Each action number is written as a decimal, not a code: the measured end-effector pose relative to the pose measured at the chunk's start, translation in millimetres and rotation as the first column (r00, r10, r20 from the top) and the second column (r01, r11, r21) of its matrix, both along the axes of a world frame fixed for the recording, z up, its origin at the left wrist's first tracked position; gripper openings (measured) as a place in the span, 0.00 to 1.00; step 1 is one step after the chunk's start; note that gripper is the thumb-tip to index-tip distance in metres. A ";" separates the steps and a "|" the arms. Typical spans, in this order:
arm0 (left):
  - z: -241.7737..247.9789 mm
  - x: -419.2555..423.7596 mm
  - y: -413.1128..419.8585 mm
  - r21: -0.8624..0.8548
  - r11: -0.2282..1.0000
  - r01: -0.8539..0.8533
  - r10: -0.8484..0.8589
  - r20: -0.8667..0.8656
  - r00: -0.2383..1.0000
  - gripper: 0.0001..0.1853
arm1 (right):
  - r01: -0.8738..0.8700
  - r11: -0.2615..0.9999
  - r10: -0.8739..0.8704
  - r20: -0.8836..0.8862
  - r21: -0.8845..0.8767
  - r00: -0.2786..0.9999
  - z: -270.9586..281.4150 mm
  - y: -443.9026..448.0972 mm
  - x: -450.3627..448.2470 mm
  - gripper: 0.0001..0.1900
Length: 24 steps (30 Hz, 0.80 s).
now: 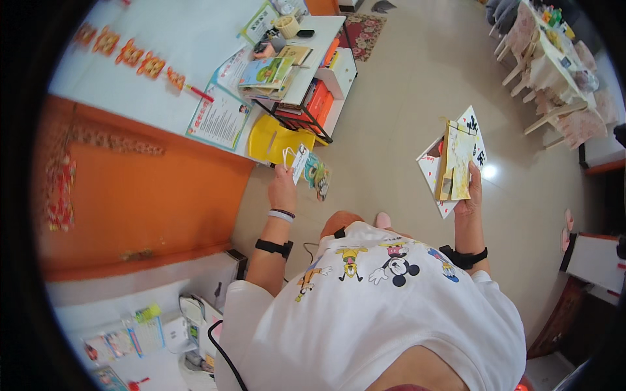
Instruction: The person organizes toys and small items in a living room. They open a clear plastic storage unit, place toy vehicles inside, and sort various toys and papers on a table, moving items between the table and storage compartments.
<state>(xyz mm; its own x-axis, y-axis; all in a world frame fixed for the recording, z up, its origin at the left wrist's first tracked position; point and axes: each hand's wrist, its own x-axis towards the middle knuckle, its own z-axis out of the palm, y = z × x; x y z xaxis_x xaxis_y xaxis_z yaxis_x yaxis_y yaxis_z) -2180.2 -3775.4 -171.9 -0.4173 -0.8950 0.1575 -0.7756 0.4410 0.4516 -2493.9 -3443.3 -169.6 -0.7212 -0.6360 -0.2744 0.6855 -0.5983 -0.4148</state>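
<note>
My left hand (282, 190) is closed around a white cord loop (288, 154) and a small white card (300, 163) that bears writing. Just right of the card hangs a flat, colourful cut-out piece (317, 176) in teal and brown; how it joins the card is hard to see. In my right hand (470, 193) are a yellow thread-bound booklet (457, 156) and, beneath it, a white square board (477, 129) with black brush characters and small red marks. My thumb lies over the booklet's edge. Both hands are held out in front of me, above the tiled floor.
A white desk (325, 36) with stacked picture books (266, 73) stands ahead on the left, a yellow chair (274, 139) beside it. An orange door (156, 195) is at my left. Far right are a cloth-covered table (555, 63) and chairs (552, 117). Pink slippers (566, 229) lie right.
</note>
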 end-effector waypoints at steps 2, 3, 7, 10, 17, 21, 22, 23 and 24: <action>-19.9 -22.5 -24.2 0.106 0.994 0.019 -0.020 0.008 1.000 0.15 | 0.023 1.000 -0.024 0.033 0.018 0.999 -5.3 -18.4 -11.8 0.29; -31.2 -38.8 -39.9 0.184 0.982 0.035 -0.029 -0.034 0.999 0.17 | 0.029 0.999 -0.030 0.053 0.015 0.998 -12.5 -31.4 -21.4 0.29; -56.4 -112.9 -100.8 0.540 0.829 0.146 -0.116 -0.089 0.989 0.23 | 0.049 0.998 -0.045 0.099 -0.031 0.994 -43.8 -82.3 -64.0 0.29; -98.4 -154.5 -131.8 0.373 0.875 0.309 -0.341 0.021 0.940 0.16 | 0.159 0.981 -0.174 0.142 0.111 0.975 -48.3 -93.1 -78.2 0.30; -86.4 -306.1 -207.8 0.636 0.747 0.194 -0.362 0.143 0.921 0.18 | 0.172 0.931 -0.242 0.191 0.323 0.951 -80.4 -153.3 -164.8 0.24; -33.4 -384.5 -210.7 0.605 0.708 0.366 -0.140 -0.388 0.911 0.20 | 0.055 0.883 -0.095 0.064 0.466 0.993 -64.8 -220.0 -233.3 0.25; -20.8 -385.4 -206.7 0.596 0.710 0.376 -0.125 -0.418 0.900 0.20 | 0.002 0.879 -0.037 0.064 0.477 0.997 -63.2 -222.8 -238.5 0.25; -12.4 -384.3 -196.4 0.606 0.701 0.376 -0.065 -0.470 0.880 0.20 | -0.057 0.871 0.046 0.035 0.488 0.998 -66.8 -221.9 -249.7 0.25; -5.5 -386.2 -199.2 0.610 0.700 0.372 -0.018 -0.506 0.862 0.20 | -0.117 0.867 0.122 0.021 0.484 0.992 -81.0 -239.7 -266.9 0.24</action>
<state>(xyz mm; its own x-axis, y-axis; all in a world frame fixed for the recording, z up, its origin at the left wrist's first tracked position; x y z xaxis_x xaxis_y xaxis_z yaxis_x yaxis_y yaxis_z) -2566.4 -3974.6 -177.3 -0.6387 -0.7316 -0.2385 -0.3497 -0.0001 0.9368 -2760.9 -3683.0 -250.6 -0.6522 -0.5073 -0.5633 0.7335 -0.2347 -0.6379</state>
